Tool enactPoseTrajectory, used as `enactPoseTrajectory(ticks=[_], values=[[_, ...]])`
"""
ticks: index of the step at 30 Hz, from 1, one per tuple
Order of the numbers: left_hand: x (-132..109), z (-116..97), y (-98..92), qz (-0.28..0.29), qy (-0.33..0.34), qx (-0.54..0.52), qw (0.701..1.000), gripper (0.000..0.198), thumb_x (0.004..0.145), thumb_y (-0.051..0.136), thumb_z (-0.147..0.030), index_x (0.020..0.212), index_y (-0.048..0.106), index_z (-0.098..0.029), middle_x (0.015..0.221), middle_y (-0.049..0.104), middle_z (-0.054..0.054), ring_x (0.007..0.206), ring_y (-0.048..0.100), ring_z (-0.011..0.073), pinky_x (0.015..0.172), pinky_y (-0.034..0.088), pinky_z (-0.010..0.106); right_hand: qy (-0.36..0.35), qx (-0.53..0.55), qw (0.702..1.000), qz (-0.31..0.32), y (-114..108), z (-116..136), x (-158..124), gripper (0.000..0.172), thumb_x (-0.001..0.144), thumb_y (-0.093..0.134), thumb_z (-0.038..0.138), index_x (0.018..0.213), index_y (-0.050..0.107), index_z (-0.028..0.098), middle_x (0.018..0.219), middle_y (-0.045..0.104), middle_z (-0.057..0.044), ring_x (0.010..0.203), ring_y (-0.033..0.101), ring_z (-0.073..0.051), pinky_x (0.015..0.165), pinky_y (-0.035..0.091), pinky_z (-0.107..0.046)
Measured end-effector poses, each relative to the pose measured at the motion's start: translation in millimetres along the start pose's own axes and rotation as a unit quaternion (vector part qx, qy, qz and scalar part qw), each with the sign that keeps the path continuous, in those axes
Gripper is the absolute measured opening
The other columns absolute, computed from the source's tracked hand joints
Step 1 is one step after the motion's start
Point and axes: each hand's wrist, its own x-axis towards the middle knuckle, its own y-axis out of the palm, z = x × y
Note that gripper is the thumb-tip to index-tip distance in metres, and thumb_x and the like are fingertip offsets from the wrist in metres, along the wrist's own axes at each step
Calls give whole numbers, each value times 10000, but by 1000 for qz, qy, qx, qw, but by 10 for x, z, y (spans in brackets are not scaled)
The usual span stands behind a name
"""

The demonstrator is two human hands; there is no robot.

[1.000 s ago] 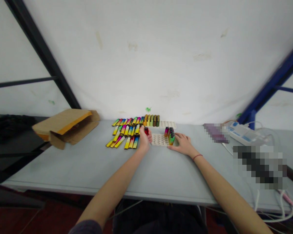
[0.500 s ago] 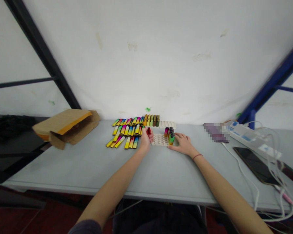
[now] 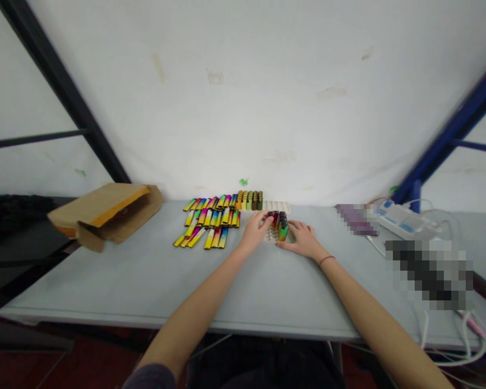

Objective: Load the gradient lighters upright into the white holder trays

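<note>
My left hand [image 3: 255, 229] reaches over a white pocketed tray [image 3: 269, 236] with its fingers closed on a small red lighter [image 3: 271, 217], right beside a few rainbow lighters [image 3: 282, 227] that stand upright in the tray. My right hand [image 3: 302, 237] lies flat and open on the table against the tray's right edge. Left of the tray, several rainbow lighters [image 3: 209, 222] lie in rows. Behind them a row of upright lighters [image 3: 249, 200] stands next to a second white tray [image 3: 278, 206].
An open cardboard box [image 3: 105, 210] lies on its side at the table's left. A white power strip [image 3: 400, 219] and loose cables [image 3: 449, 351] take up the right side. A blue frame post [image 3: 441, 151] rises at the right and a black one [image 3: 65, 92] at the left.
My left hand has carried the red lighter from beside the lying rows rightward across the tray to the standing lighters. My right hand has stayed put. The view shifted slightly.
</note>
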Motion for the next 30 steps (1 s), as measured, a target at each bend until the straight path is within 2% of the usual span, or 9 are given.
enactPoseTrajectory(ticks=[7, 13, 19, 24, 30], values=[[-27, 47, 43, 45, -9, 42, 998, 246, 939, 537, -274, 1108, 685, -175, 1128, 668, 95, 1035, 642, 203, 857, 558, 313, -1, -6, 1000, -5, 28, -21, 6, 762, 811, 576, 719, 1377, 556, 209, 1449, 524, -157, 1309, 468, -362, 1050, 360, -512], [-30, 16, 74, 61, -2, 71, 996, 256, 948, 529, -256, 1138, 668, -159, 1133, 678, 104, 1018, 651, 203, 907, 542, 330, -1, -12, 1000, -4, 44, -35, 10, 755, 812, 584, 709, 1385, 552, 219, 1453, 521, -156, 1314, 466, -367, 1042, 372, -500], [-61, -48, 41, 72, -3, 145, 987, 363, 936, 562, -246, 1297, 572, -201, 1177, 681, 84, 991, 658, 199, 958, 510, 363, -2, -9, 1000, 0, 38, -27, 13, 768, 812, 581, 711, 1388, 548, 204, 1446, 528, -156, 1305, 471, -364, 1050, 363, -516], [-77, -180, -51, 98, 34, 272, 957, 378, 976, 490, -313, 1340, 564, -241, 1226, 644, 79, 1131, 600, 225, 1009, 461, 367, -1, -7, 1000, 0, 32, -18, 14, 762, 815, 577, 712, 1392, 545, 214, 1442, 533, -150, 1306, 470, -361, 1057, 352, -520], [-106, -272, -229, 114, 14, 393, 912, 463, 984, 452, -374, 1416, 511, -219, 1277, 614, 112, 1181, 565, 250, 1004, 446, 375, 2, 2, 1000, 0, 23, -16, 7, 763, 814, 577, 717, 1388, 549, 214, 1451, 526, -151, 1317, 459, -358, 1064, 340, -520]])
